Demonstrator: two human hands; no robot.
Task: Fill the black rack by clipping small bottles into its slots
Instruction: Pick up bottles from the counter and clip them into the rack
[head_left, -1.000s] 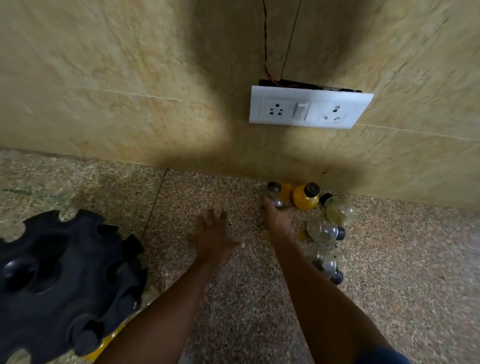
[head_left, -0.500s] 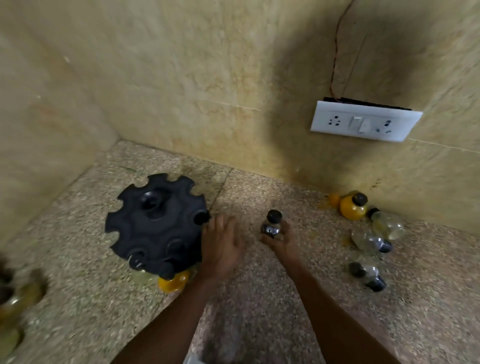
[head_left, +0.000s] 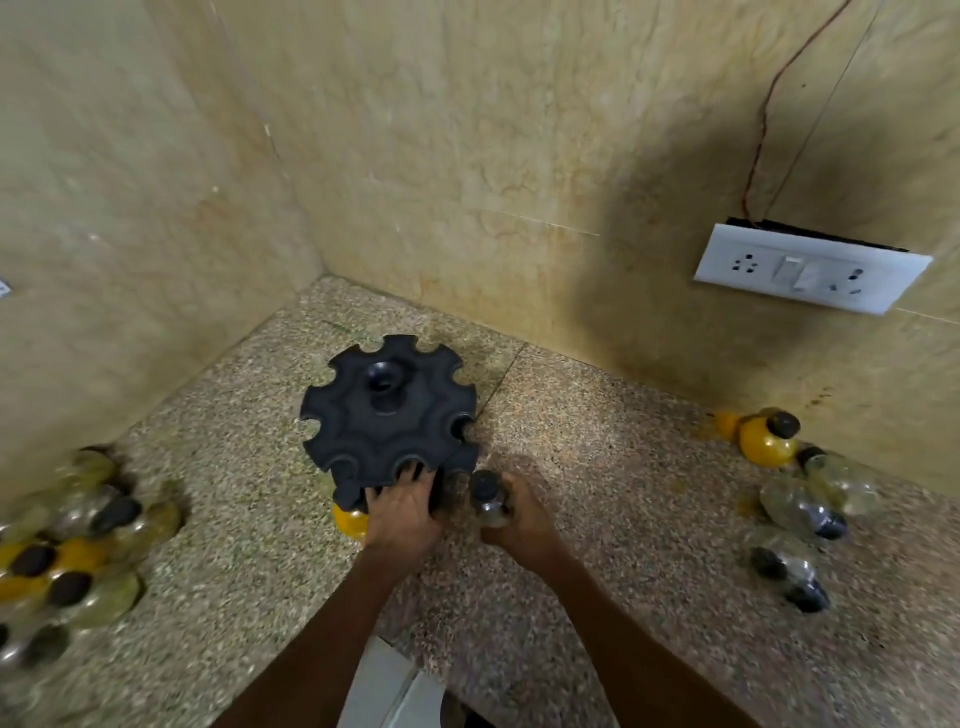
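The round black rack (head_left: 387, 423) stands on the speckled floor near the wall corner, its rim cut with open slots. My left hand (head_left: 402, 512) grips its near edge, fingers over a slot. An orange bottle (head_left: 349, 519) hangs under the rack just left of that hand. My right hand (head_left: 514, 522) holds a small clear bottle with a black cap (head_left: 488, 499) upright, right beside the rack's near right edge.
Several loose bottles, clear and orange (head_left: 766, 441), lie by the wall at right. Another blurred pile of bottles (head_left: 62, 551) sits at the far left. A white socket plate (head_left: 810, 267) hangs on the wall. Walls close the corner behind the rack.
My right hand picked a clear bottle from the right-hand pile and carried it left to the rack. My left hand moved onto the rack's near edge. The view swung left.
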